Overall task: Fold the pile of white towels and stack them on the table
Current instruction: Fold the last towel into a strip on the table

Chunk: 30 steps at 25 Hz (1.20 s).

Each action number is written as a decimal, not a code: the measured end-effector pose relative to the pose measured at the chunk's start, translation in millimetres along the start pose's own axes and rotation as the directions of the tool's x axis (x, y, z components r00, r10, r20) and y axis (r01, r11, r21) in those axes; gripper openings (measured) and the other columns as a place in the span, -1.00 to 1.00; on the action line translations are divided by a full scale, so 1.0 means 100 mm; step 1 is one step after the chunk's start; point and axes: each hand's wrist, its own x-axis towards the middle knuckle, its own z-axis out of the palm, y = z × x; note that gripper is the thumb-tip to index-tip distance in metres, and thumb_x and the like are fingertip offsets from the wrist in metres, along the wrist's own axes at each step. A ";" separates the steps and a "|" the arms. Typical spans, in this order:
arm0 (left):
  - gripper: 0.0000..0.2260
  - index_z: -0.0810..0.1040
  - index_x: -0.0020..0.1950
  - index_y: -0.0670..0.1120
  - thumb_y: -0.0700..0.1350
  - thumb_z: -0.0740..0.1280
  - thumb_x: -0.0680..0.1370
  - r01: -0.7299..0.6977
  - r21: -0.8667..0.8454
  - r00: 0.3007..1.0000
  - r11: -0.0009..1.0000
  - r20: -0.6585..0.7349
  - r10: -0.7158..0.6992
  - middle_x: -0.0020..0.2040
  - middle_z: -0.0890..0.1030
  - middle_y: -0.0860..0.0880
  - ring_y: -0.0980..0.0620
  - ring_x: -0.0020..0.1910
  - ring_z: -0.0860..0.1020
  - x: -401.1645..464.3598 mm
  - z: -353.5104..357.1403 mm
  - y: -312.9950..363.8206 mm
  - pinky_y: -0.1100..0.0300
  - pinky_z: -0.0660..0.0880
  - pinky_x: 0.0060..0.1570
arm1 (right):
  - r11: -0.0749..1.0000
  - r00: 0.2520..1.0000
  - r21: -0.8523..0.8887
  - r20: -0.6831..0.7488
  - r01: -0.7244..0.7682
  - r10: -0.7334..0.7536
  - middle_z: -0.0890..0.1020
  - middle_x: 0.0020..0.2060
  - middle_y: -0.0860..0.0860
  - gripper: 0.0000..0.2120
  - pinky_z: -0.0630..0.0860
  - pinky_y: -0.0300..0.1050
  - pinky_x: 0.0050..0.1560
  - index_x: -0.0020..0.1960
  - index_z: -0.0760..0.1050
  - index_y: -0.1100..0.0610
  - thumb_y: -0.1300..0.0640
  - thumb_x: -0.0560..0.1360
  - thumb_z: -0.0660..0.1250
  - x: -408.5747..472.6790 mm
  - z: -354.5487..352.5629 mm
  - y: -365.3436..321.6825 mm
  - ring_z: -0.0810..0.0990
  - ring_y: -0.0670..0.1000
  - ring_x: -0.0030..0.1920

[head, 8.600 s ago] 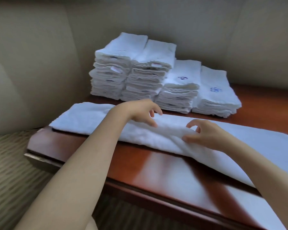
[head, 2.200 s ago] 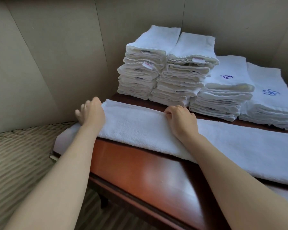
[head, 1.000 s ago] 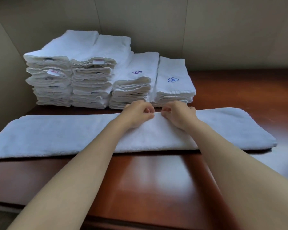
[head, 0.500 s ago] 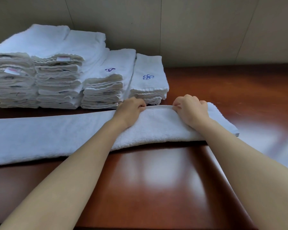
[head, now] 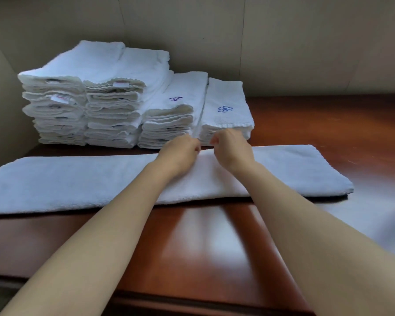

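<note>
Stacks of folded towels point(head: 114, 99) sit at the counter's point(head: 214, 236) back left corner. Across its middle lies our long towel point(head: 66, 181), soft, limp and probably light. Our left hand point(head: 179, 153) and right hand point(head: 230, 149), fingers curled, pinch its far edge at mid-length; the ends look better for folding.

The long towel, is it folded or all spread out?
Folded lengthwise into a narrow strip. The towel shows doubled layers at its right end; both hands pinch its far edge.

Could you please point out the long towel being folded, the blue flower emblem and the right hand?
long towel point(head: 66, 179): head view, flat left stretch.
blue flower emblem point(head: 225, 109): head view, its centre.
right hand point(head: 232, 149): head view, back of hand.
</note>
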 end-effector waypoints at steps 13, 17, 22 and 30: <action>-0.54 0.05 0.55 0.11 0.14 -0.10 0.65 0.442 0.150 0.876 0.884 0.142 -0.462 0.57 0.03 0.01 0.05 0.54 -0.01 -1.31 -0.38 -2.18 0.03 0.01 0.47 | 0.888 0.869 0.198 0.202 0.414 -0.451 0.52 0.16 0.12 -0.68 0.44 0.04 0.15 0.25 0.51 0.16 0.24 0.58 0.10 -0.22 1.15 -1.89 0.47 0.16 0.20; -0.56 0.22 0.49 0.06 0.13 -0.07 0.63 0.680 0.129 0.722 0.721 0.050 -0.690 0.52 0.19 -0.04 -0.05 0.49 0.16 -1.66 -0.52 -2.71 -0.04 0.13 0.38 | 0.819 0.749 0.080 0.360 0.569 -0.556 0.45 0.23 0.02 -0.69 0.26 0.06 0.27 0.22 0.44 0.07 -0.01 0.63 0.02 -0.32 1.40 -2.26 0.35 0.05 0.32; -0.57 0.45 0.28 -0.17 0.10 0.11 0.58 0.905 0.059 0.424 0.421 -0.043 -0.905 0.32 0.44 -0.21 -0.24 0.30 0.37 -1.99 -0.77 -3.04 -0.01 0.35 0.22 | 0.816 0.719 0.009 0.468 0.578 -0.514 0.19 0.47 -0.03 -0.54 -0.02 0.17 0.41 0.45 0.23 -0.06 -0.19 0.62 -0.10 -0.33 1.43 -2.38 0.10 -0.04 0.48; -0.69 0.40 -0.05 -0.20 0.07 0.25 0.55 0.890 -0.076 0.455 0.449 0.117 -0.883 -0.09 0.53 -0.15 -0.15 -0.09 0.52 -2.02 -0.95 -2.86 0.16 0.37 -0.15 | 0.863 0.785 0.161 0.361 0.479 -0.503 0.45 0.16 -0.07 -0.64 0.12 0.08 0.32 0.19 0.48 -0.02 -0.10 0.63 -0.02 -0.35 1.44 -2.39 0.34 -0.04 0.30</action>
